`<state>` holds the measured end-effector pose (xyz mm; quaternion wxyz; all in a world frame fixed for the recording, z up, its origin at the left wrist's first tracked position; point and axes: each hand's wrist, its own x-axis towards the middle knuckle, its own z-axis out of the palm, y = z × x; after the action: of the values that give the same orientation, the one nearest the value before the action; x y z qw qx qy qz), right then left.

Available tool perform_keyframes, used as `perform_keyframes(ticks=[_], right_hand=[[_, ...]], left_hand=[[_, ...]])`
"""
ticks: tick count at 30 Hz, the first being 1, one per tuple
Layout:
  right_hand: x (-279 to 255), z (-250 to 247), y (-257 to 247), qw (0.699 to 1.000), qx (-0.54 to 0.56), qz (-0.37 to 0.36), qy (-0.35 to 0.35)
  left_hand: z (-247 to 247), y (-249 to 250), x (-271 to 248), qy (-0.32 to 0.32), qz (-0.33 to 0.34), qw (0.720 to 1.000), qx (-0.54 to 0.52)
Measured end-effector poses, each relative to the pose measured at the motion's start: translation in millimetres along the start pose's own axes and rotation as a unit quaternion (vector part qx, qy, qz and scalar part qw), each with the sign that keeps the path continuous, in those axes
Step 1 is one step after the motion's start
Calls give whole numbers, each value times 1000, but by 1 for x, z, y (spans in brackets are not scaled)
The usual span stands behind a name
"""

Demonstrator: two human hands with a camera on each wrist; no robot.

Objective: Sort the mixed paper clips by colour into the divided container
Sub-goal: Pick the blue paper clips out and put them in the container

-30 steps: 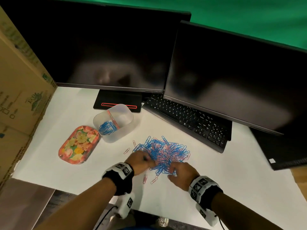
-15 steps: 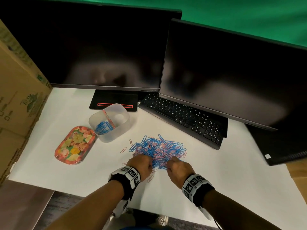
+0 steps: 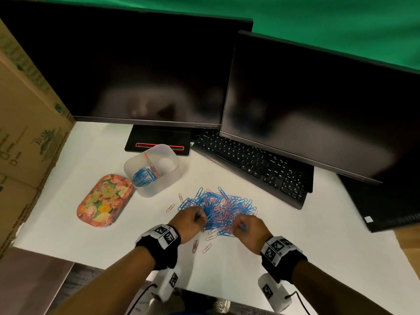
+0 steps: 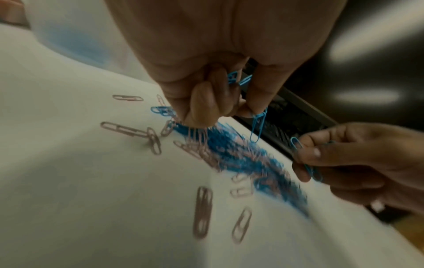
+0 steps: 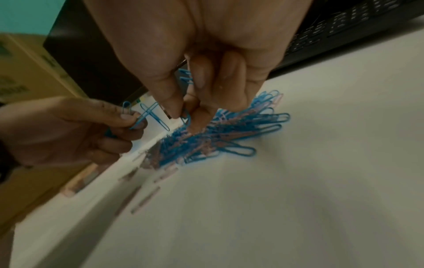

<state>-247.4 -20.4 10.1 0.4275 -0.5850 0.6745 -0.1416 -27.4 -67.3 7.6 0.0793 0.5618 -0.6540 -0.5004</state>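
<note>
1. Nearest to the person, a few loose pink clips [image 3: 195, 246] lay on the white table [image 3: 295, 258], just in front of the wrists.
2. The left hand [image 3: 189, 221] pinched several blue clips [image 4: 258, 125] between thumb and fingers, at the near left edge of the pile [image 3: 219, 206].
3. The right hand [image 3: 248, 228] also pinched blue clips [image 5: 185, 117], at the near right edge of the pile.
4. The pile of mixed blue and pink clips lay directly beyond both hands.
5. The divided container [image 3: 169, 176] stood further away and to the left of the pile, so the left hand was nearer to it, in my judgement; its left compartment held blue clips, and the right one looked empty.
6. A flowered tray [image 3: 103, 201] lay just beside the container.
</note>
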Motion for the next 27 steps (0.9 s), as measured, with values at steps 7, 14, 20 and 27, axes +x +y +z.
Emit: perform_keyframes(ticks=[7,14,20,27], right_hand=[[35,-1,-65,993,113,-31,-29],[92,28,-173,991,106,-57,-55],[130,55,-244,994,52,-32,-93],[138,47,-239,995,-7,-47,-90]], left_hand=[[-58,7,-16,85,-25,985,-146],[-147,-8,-11,203,-143,934,-257],[-179,-10,-5,199,-211,947,-139],[-188,-20,-5,179,-190,938,-228]])
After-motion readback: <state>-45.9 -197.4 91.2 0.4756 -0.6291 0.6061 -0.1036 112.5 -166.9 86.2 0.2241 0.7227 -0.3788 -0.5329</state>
